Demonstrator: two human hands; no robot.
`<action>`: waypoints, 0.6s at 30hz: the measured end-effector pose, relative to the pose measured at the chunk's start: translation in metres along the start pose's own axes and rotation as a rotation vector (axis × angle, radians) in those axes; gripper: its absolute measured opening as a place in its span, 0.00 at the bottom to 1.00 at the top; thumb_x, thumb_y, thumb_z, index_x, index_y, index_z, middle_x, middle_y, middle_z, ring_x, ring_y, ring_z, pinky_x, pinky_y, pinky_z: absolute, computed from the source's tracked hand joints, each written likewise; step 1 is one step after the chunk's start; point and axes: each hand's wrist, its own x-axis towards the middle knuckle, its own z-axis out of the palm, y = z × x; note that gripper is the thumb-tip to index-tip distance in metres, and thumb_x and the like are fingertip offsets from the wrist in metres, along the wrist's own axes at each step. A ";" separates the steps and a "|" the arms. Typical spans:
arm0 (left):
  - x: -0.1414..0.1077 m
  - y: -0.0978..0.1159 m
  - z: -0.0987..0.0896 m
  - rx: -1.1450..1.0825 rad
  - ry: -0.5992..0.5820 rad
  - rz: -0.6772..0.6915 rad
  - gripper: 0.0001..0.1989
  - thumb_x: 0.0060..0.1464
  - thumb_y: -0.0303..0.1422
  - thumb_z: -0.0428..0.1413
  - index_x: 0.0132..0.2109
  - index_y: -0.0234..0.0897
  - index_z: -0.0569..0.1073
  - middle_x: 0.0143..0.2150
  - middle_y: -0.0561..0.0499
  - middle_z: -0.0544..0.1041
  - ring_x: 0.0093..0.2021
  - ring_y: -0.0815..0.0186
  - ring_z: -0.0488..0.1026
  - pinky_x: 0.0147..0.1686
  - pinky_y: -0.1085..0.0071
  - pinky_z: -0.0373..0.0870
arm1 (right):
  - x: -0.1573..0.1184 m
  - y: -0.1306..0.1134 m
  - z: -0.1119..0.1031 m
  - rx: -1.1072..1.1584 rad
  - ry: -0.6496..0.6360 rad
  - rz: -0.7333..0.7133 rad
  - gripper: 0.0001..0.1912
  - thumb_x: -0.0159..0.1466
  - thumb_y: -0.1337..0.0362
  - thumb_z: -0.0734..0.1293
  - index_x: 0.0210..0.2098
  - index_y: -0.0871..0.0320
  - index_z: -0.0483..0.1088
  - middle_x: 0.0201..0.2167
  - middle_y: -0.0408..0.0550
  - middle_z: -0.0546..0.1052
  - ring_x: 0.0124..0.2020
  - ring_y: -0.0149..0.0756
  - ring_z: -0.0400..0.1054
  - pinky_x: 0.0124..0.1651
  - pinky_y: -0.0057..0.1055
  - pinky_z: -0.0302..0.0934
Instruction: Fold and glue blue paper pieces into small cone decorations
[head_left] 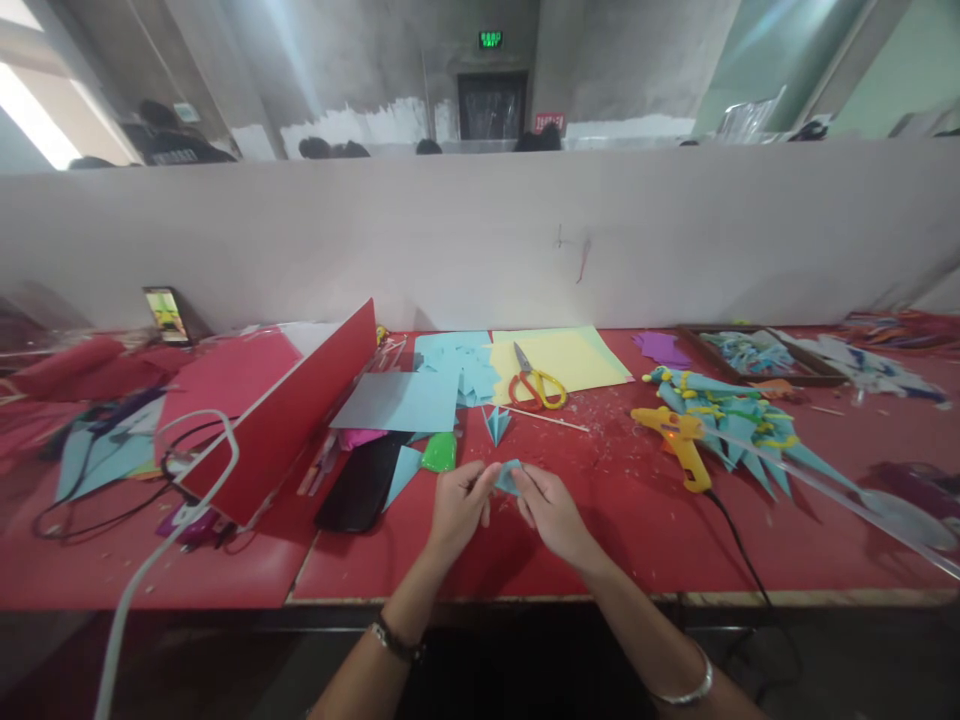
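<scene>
One flat black rectangular slab [360,488], one bright green object [439,452] beside your left hand [457,507], its fingertips pinching a small light-blue paper piece [508,478] above the red tabletop [630,545], your right hand [555,512] gripping the paper's other side, one yellow plastic glue gun [684,446] at right.

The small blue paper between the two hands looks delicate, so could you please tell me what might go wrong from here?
The blue paper might crease or slip askew, as the left hand and right hand pinch it close together.
The yellow glue gun shows a lit orange light, so it may be hot; a stray reach could risk a burn.
Its black cord runs over the table edge, so a snag could drag the gun.
</scene>
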 end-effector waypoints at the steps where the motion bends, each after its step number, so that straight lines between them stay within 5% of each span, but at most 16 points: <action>1: 0.001 0.000 -0.002 0.015 -0.011 0.008 0.23 0.49 0.48 0.47 0.17 0.37 0.54 0.07 0.60 0.53 0.09 0.76 0.53 0.13 0.77 0.48 | 0.002 -0.001 -0.002 -0.022 -0.012 -0.009 0.21 0.60 0.47 0.54 0.21 0.57 0.56 0.09 0.33 0.53 0.12 0.23 0.46 0.17 0.24 0.43; 5: 0.005 0.004 -0.012 0.082 -0.049 0.038 0.24 0.50 0.46 0.47 0.15 0.37 0.57 0.06 0.59 0.56 0.09 0.75 0.53 0.15 0.76 0.50 | 0.007 -0.002 -0.012 -0.080 -0.120 -0.028 0.21 0.61 0.48 0.53 0.21 0.57 0.57 0.09 0.34 0.55 0.12 0.23 0.47 0.17 0.24 0.42; 12: 0.025 0.004 -0.025 0.066 -0.444 -0.025 0.23 0.49 0.47 0.47 0.18 0.34 0.66 0.09 0.54 0.65 0.11 0.73 0.61 0.15 0.78 0.55 | 0.028 -0.011 -0.037 -0.212 -0.248 -0.108 0.20 0.62 0.51 0.53 0.22 0.58 0.59 0.12 0.36 0.60 0.14 0.24 0.52 0.20 0.23 0.46; 18: 0.043 0.012 -0.025 0.149 -0.382 0.107 0.21 0.51 0.45 0.47 0.19 0.35 0.66 0.09 0.55 0.65 0.12 0.74 0.60 0.19 0.78 0.57 | 0.053 -0.019 -0.054 -0.307 -0.192 -0.243 0.21 0.60 0.49 0.55 0.18 0.56 0.54 0.12 0.36 0.55 0.15 0.25 0.50 0.20 0.24 0.45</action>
